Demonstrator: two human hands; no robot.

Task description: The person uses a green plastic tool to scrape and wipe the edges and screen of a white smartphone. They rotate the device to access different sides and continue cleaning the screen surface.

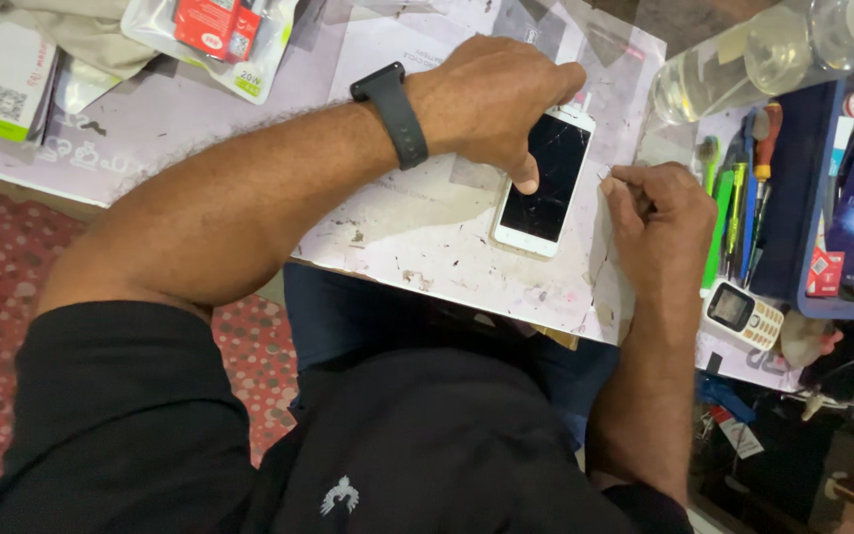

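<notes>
The left hand (491, 99) presses its thumb on the white flat smartphone with cracked dark glass (544, 183), lying on the stained white work mat (417, 227). The right hand (659, 213), beside the phone's edge, pinches something small; I cannot tell what. It seems the screen-opening step; next needs careful prying.

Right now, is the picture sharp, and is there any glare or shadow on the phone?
Head view: mostly sharp; the left hand casts a soft shadow beside the white phone; its dark cracked screen shows little glare; the clear bottle catches bright highlights.
</notes>
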